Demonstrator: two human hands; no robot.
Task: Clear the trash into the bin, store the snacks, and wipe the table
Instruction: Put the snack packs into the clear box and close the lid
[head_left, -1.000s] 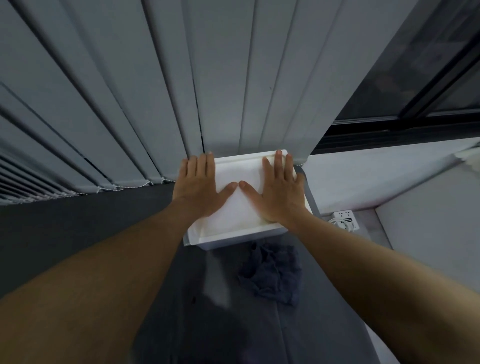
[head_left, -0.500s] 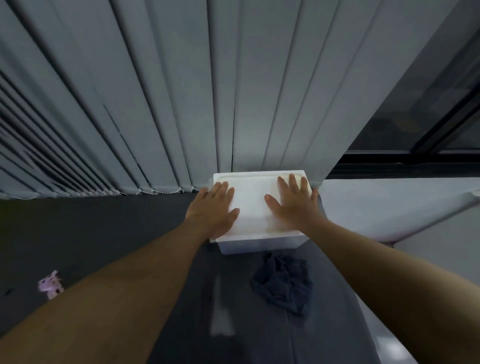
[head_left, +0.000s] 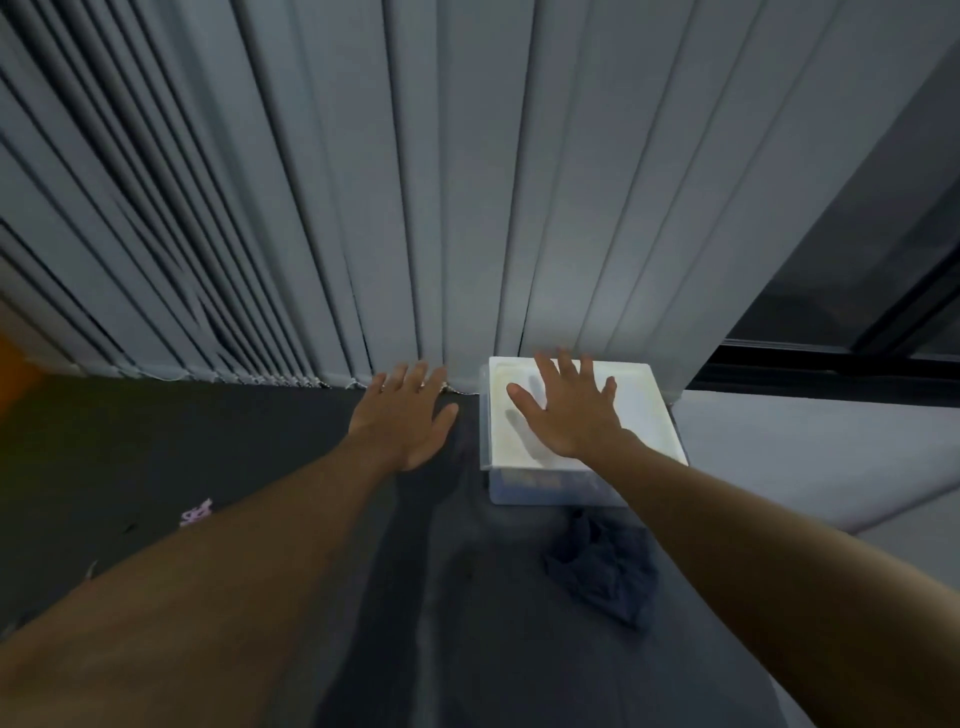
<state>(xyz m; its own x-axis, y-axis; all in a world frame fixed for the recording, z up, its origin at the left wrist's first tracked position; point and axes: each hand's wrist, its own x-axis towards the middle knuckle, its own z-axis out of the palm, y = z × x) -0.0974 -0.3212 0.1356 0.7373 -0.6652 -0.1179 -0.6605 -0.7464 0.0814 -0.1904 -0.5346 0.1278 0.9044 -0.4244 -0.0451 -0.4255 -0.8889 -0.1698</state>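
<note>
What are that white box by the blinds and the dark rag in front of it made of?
The box is likely plastic: a smooth, matte white top and translucent sides that faintly show the contents. The rag looks like soft cloth: dark blue-grey, matte and crumpled into folds.

Both bare forearms reached forward, closing in toward each other. Left hand (head_left: 402, 418) was palm down, fingers (head_left: 415, 376) straight and close together, thumb stuck out to the right of them. Right hand (head_left: 569, 415) was palm down and flat, fingers (head_left: 545, 369) spread wide, thumb out to the left of them. The hands were near each other, not touching.
</note>
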